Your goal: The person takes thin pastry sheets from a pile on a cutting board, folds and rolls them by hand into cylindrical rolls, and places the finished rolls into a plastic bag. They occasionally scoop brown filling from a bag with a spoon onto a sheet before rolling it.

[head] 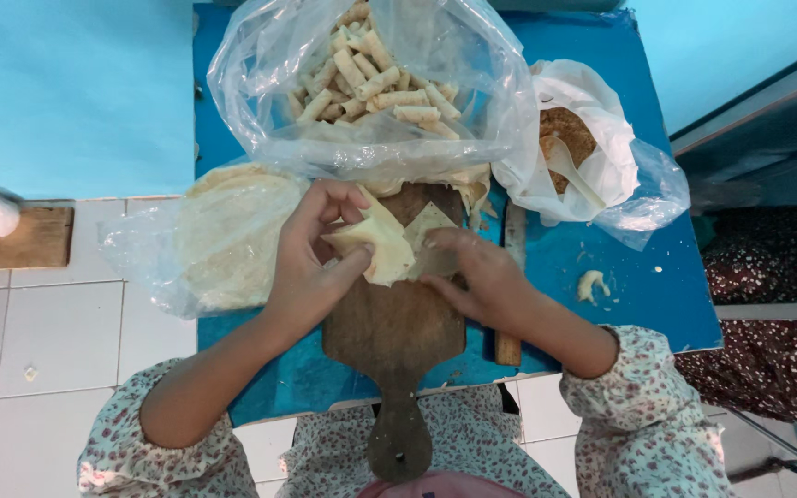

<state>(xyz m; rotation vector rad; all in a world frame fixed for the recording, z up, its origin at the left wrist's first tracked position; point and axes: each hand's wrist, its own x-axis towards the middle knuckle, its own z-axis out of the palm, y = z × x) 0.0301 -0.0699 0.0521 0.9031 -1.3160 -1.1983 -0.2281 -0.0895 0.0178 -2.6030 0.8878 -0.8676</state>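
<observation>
A thin pale pastry sheet (385, 244) lies over the top of a dark wooden paddle board (397, 332) on a blue table (643, 295). My left hand (311, 267) pinches the sheet's left corner between thumb and fingers and lifts it. My right hand (481, 277) presses flat on the sheet's right part against the board. Behind the board, a large clear plastic bag (371, 88) holds several rolled pastries.
A stack of round pastry sheets in clear plastic (223, 235) lies left of the board. A white bag with brown filling and a white spoon (569, 148) sits at the right. A dough scrap (590, 284) lies on the table. White tiled floor spreads to the left, with a wooden block (29, 238).
</observation>
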